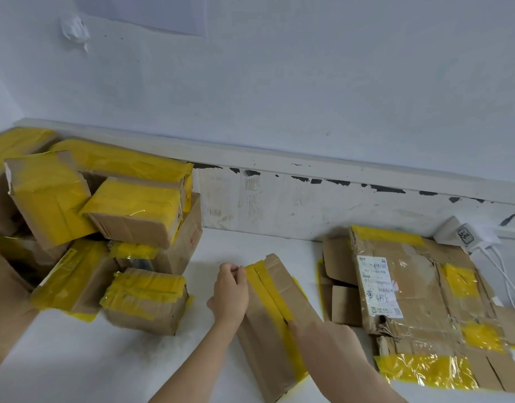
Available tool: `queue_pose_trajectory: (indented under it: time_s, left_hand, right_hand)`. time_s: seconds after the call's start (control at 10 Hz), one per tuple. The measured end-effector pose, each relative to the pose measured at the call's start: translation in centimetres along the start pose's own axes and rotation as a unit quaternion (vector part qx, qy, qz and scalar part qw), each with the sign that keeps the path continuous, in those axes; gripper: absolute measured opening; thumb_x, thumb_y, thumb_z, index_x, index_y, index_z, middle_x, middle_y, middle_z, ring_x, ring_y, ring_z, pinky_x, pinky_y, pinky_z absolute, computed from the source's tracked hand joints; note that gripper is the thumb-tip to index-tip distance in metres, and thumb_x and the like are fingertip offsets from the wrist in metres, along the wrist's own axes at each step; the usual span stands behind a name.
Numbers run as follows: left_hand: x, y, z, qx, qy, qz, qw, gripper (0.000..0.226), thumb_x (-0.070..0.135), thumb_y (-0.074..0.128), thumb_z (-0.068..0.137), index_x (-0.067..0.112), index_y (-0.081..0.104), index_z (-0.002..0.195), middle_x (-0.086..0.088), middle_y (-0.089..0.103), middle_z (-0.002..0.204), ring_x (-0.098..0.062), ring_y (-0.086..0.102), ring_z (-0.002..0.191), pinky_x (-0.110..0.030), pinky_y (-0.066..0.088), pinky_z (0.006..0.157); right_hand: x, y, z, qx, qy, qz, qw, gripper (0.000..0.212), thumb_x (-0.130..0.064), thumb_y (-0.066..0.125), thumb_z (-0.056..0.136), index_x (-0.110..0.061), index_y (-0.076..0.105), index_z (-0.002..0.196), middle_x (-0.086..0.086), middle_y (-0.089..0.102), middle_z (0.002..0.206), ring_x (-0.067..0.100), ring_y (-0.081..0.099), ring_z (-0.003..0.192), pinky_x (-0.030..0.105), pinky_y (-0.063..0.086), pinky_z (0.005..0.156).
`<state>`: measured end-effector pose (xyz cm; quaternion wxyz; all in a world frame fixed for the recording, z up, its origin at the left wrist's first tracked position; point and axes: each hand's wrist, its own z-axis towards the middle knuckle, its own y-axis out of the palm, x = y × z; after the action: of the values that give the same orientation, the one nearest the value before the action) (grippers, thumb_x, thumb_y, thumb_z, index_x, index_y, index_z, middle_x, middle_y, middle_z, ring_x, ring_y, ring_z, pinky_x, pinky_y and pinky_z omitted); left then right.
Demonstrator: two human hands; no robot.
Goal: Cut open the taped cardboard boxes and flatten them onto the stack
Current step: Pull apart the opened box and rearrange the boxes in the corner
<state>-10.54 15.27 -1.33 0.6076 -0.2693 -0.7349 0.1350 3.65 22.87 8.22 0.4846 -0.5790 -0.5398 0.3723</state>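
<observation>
Cardboard boxes [84, 222] wrapped in yellow tape sit heaped at the left of the white floor [111, 362], against the wall. Right of the heap, a long narrow box [272, 324] lies at the centre with a yellow tape strip [269, 298] along its seam. The left hand [230, 292] pinches the box's far end with curled fingers; the right hand [317, 330] presses on the seam, its fingers blurred, so its grip cannot be told. Flattened boxes form a stack [419, 309] at the right.
</observation>
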Motion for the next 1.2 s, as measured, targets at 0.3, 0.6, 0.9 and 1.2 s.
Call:
queue_pose_trajectory:
  time_s: [0.3, 0.6, 0.9, 1.2]
  left_hand:
    - [0.1, 0.2, 0.0, 0.016, 0.005, 0.013, 1.000, 0.012, 0.028, 0.034, 0.101, 0.019, 0.041, 0.098, 0.002, 0.051, 0.090, -0.020, 0.045, 0.084, -0.039, 0.031, 0.089]
    - [0.3, -0.4, -0.5, 0.030, 0.020, -0.003, 0.999, 0.024, 0.025, 0.034, 0.101, 0.015, 0.038, 0.123, 0.003, 0.051, 0.070, -0.032, 0.054, 0.086, -0.057, 0.036, 0.093]
    - [-2.9, -4.9, -6.3, 0.097, 0.036, 0.231, 0.967, 0.048, 0.015, 0.040, 0.096, 0.017, 0.030, 0.143, -0.017, 0.039, 0.139, -0.033, 0.045, 0.117, -0.049, 0.030, 0.096]
    - [-1.6, -2.8, -5.1, -0.028, 0.394, 0.427, 0.813, 0.053, 0.045, 0.019, 0.098, 0.018, 0.045, 0.136, 0.004, 0.040, 0.145, -0.017, 0.028, 0.133, -0.045, 0.028, 0.105]
  right_hand:
    - [1.0, 3.3, -5.7, 0.050, 0.048, 0.075, 0.995, 0.072, -0.026, 0.090, 0.006, -0.038, 0.077, 0.076, 0.000, -0.020, 0.070, 0.015, 0.003, 0.039, 0.013, -0.008, 0.060]
    - [2.2, 8.0, -7.9, 0.175, -0.007, 0.060, 0.983, 0.047, -0.013, 0.037, 0.084, -0.037, 0.077, 0.076, 0.001, 0.000, 0.053, 0.012, -0.019, 0.053, 0.012, -0.003, 0.066]
    - [9.2, 6.5, -10.5, 0.043, 0.094, 0.191, 0.976, 0.070, -0.031, 0.049, 0.095, -0.066, 0.004, 0.134, -0.012, 0.058, 0.092, 0.008, 0.051, 0.059, 0.028, 0.052, 0.066]
    - [6.9, 9.2, -5.9, 0.058, 0.180, 0.524, 0.831, 0.038, -0.019, 0.036, 0.100, -0.033, 0.044, 0.135, -0.007, 0.050, 0.068, 0.001, 0.053, 0.050, 0.015, 0.040, 0.053]
